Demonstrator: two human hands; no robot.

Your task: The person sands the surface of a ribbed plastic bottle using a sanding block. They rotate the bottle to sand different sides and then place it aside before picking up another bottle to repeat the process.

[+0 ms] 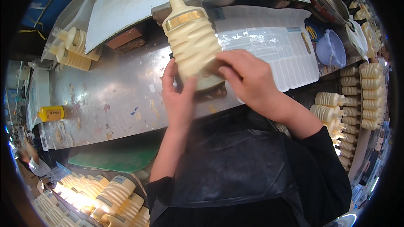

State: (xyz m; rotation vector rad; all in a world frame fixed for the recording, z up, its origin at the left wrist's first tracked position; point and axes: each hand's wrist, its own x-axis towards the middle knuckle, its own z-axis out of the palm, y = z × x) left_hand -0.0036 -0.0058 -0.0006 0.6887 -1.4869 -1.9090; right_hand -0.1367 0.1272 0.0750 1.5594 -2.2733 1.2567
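A cream bottle [191,42] with wavy ridges, a clear threaded neck and a gold label [184,19] leans back on a dark block [160,13] at the middle of the metal bench. My left hand [179,96] grips its lower left side, fingers along the edge and thumb over the front. At the lower right side, my right hand [248,77] has thumb and fingers closed near the ridges. Whatever those fingertips pinch is too small and blurred to name. The bottle's base looks greyish and smeared by motion.
Clear label sheets [269,46] lie right of the bottle, with a lavender bucket [331,48] beyond. Similar bottles [73,48] lie at the bench's far left, above a yellow container [51,113]. More bottles crowd the lower left [111,195] and right [330,109].
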